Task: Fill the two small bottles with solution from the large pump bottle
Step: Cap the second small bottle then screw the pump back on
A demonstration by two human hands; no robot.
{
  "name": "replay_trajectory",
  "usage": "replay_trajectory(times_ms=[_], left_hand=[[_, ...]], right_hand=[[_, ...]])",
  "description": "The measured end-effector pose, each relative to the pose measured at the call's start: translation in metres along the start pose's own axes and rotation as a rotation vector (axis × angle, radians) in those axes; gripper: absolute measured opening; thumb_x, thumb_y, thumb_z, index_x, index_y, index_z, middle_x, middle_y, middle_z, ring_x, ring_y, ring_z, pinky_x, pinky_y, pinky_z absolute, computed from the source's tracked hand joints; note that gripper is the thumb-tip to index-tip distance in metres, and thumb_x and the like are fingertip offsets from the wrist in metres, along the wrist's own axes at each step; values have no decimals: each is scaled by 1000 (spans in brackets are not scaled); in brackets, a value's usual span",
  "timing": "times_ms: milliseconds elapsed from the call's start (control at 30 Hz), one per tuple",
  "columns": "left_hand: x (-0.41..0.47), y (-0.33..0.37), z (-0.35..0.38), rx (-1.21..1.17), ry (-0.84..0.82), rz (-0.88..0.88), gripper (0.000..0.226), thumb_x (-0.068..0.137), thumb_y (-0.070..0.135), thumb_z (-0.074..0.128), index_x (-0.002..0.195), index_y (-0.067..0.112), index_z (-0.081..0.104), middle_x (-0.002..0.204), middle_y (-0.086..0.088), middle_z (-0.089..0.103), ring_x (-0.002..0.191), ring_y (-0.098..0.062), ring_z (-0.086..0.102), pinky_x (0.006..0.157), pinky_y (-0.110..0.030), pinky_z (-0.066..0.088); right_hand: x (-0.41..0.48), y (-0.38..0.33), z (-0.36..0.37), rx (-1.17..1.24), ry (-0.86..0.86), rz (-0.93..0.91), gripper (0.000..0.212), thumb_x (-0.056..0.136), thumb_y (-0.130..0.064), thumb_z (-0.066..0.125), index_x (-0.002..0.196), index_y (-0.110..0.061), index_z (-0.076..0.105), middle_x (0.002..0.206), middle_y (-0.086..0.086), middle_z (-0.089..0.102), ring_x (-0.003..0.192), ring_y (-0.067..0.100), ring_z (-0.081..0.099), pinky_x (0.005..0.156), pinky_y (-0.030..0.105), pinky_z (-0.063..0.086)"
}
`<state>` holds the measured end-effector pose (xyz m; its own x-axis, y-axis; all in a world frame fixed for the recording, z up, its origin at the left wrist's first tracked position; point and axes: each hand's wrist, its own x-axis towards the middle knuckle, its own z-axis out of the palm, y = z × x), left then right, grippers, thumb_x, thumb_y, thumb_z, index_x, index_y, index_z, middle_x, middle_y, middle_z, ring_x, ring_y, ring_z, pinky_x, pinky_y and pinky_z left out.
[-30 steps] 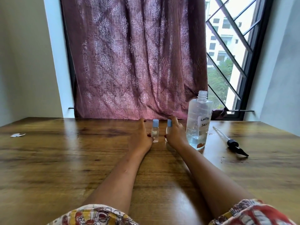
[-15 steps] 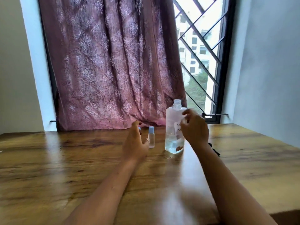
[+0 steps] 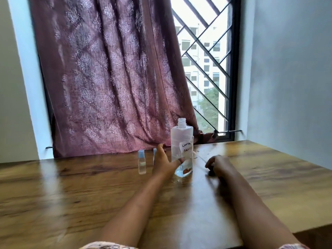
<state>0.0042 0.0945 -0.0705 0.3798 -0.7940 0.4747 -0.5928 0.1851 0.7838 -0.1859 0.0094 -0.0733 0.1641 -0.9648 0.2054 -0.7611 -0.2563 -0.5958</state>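
Observation:
The large clear bottle (image 3: 182, 141) stands uncapped at the far middle of the wooden table (image 3: 71, 191), with a little liquid at its bottom and a handwritten label. My left hand (image 3: 164, 163) is beside its left side, thumb laid across the lower front and fingers pointing up. Two small blue-capped bottles stand to the left: one (image 3: 142, 163) is in full view, the other (image 3: 154, 152) is mostly hidden behind my left hand. My right hand (image 3: 218, 164) lies on the table right of the large bottle, fingers curled over the dark pump head (image 3: 210, 173); the pump's thin tube is a blur.
A maroon curtain (image 3: 107, 78) hangs just behind the bottles, and a barred window (image 3: 206, 69) is at the back right. The table's right edge (image 3: 305, 229) is close to my right forearm.
My right hand left the large bottle and dropped to the table on its right, over the pump. My left hand moved right from the small bottles to the large bottle.

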Motion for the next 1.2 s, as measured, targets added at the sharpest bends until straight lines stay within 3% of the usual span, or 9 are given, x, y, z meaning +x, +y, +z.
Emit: replay_trajectory(times_ms=[167, 233, 300, 433, 533, 633, 833, 1067, 1200], left_hand=[[-1, 6, 30, -102, 42, -4, 88, 66, 22, 82, 132, 11, 26, 130, -9, 47, 120, -25, 48, 99, -39, 42], [-2, 3, 35, -94, 65, 7, 86, 67, 22, 81, 132, 11, 25, 130, -8, 46, 120, -23, 47, 99, -36, 41], [0, -1, 35, -87, 64, 28, 87, 70, 24, 79, 136, 11, 23, 136, -8, 44, 123, -23, 45, 101, -37, 39], [3, -8, 35, -34, 36, 32, 82, 78, 30, 72, 140, 10, 23, 140, -9, 44, 125, -24, 45, 99, -35, 40], [4, -9, 34, -23, 55, 38, 63, 79, 30, 70, 129, 17, 33, 124, 0, 55, 108, -18, 54, 78, -24, 37], [5, -10, 30, -49, 40, 34, 57, 79, 27, 70, 124, 19, 35, 118, 2, 57, 101, -15, 54, 76, -24, 36], [4, -12, 18, -54, -1, 25, 56, 78, 25, 70, 122, 18, 36, 114, 4, 58, 98, -15, 54, 77, -25, 38], [-1, -10, 13, -64, -2, 25, 51, 77, 24, 69, 117, 20, 36, 110, 6, 60, 94, -15, 55, 74, -27, 39], [-4, -9, 11, -70, 2, 24, 50, 77, 24, 69, 114, 21, 36, 110, 5, 60, 96, -17, 56, 76, -29, 43]], right_hand=[[-1, 1, 0, -94, -50, -140, 37, 82, 11, 44, 88, -14, 71, 100, 13, 66, 69, 13, 59, 49, 8, 41], [0, 1, 2, -128, -30, -200, 35, 84, 12, 43, 87, -11, 69, 97, 14, 61, 63, 10, 57, 51, 13, 43], [1, -3, 2, -74, 8, -193, 29, 84, 8, 50, 95, -14, 67, 96, 9, 59, 75, 12, 59, 62, 17, 43], [1, -21, -5, 87, 298, -292, 32, 71, 2, 72, 99, -13, 64, 99, 10, 61, 88, 19, 56, 69, 23, 37], [-6, -36, -17, 354, 544, -336, 33, 76, -5, 72, 106, -7, 60, 97, 16, 63, 87, 29, 59, 71, 25, 40], [-13, -52, -32, 504, 762, -370, 35, 82, -13, 70, 110, 1, 54, 93, 18, 65, 82, 30, 60, 69, 21, 36], [-21, -97, -74, 723, 783, -303, 57, 90, -29, 59, 139, -8, 36, 119, 18, 63, 107, 33, 60, 98, 43, 43], [-36, -133, -119, 858, 824, -372, 39, 91, -29, 57, 119, -4, 49, 97, 13, 65, 87, 36, 63, 84, 51, 51], [-40, -138, -138, 794, 865, -410, 30, 91, -29, 57, 108, -4, 54, 99, 13, 66, 85, 26, 60, 79, 31, 46]])
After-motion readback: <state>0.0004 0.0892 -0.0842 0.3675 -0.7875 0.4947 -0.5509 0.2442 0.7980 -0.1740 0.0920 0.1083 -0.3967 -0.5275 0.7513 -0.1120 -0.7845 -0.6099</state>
